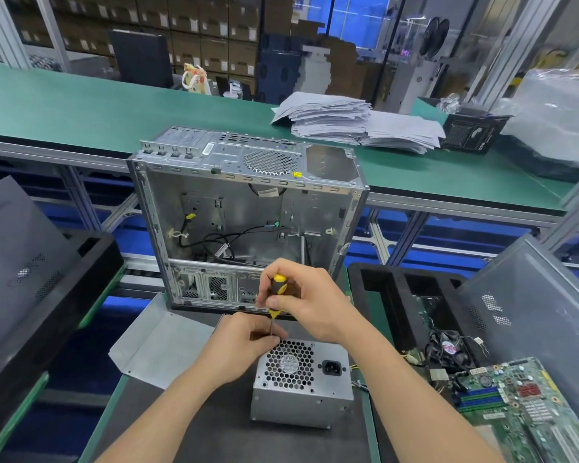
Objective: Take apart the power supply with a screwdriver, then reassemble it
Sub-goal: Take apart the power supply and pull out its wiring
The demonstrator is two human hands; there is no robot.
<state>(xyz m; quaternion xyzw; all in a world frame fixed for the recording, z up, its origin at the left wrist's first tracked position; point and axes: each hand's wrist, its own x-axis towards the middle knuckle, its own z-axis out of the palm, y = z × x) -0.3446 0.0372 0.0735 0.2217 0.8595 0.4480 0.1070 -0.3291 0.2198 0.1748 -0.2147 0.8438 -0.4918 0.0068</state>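
A grey metal power supply (303, 392) with a honeycomb fan grille and a black socket stands on the dark mat in front of me. My right hand (310, 304) grips the yellow-and-black handle of a screwdriver (276, 290), held upright over the unit's far top edge. My left hand (248, 342) sits at that far edge with its fingers curled round the screwdriver's thin shaft near the tip. The tip itself is hidden behind the fingers.
An open, empty computer case (248, 215) stands just behind the power supply. A bent grey metal cover (157, 345) lies to the left. At the right are a black foam tray (398, 295), a motherboard (518, 406), a small fan with cables (448, 349) and a grey side panel (528, 312). Papers (355, 123) lie on the far green bench.
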